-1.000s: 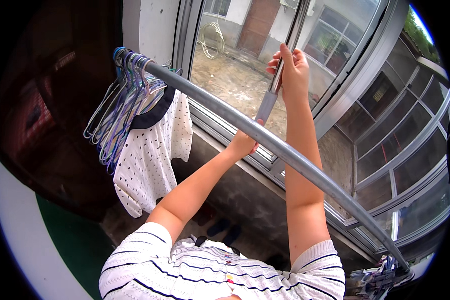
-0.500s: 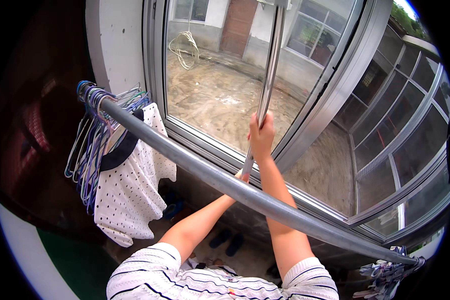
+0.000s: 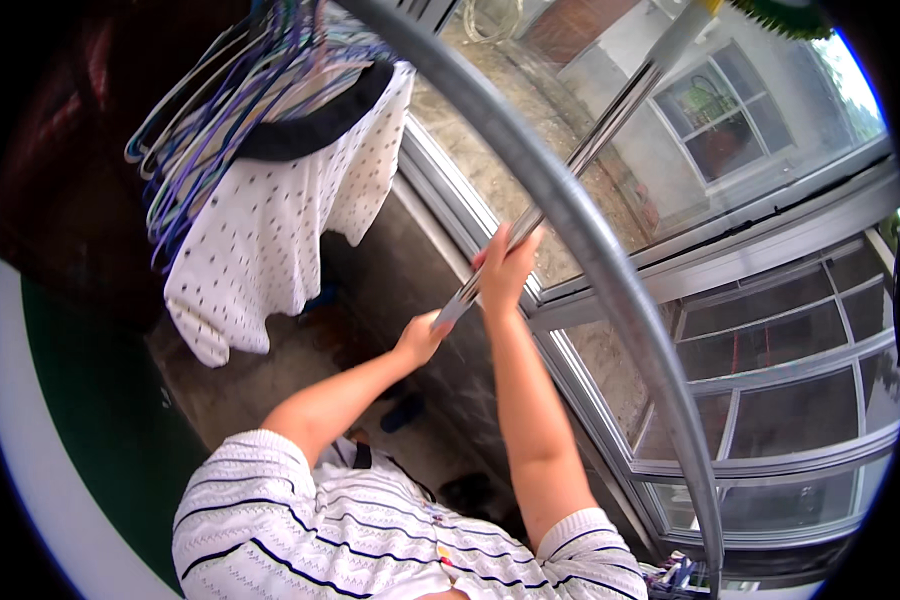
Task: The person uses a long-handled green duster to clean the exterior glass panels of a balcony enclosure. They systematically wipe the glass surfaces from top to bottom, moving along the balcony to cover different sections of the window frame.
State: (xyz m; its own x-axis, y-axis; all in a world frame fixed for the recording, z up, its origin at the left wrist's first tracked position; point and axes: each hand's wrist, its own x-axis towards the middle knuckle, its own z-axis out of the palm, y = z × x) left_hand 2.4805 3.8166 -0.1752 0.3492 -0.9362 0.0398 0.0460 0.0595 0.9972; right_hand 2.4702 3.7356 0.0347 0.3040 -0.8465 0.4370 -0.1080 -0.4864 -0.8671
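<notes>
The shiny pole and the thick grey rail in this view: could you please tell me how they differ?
The pole looks slimmer and shinier; the rail looks thicker and duller. The pole is gripped by the left hand and right hand; the rail has no hand on it. The pole leads up to a green-bristled head; the rail shows none. Both look metallic.

White knit top (image 3: 370,535), thin dark stripes; short sleeves (image 3: 238,478); small yellow and red accents (image 3: 444,553) in front.
</notes>
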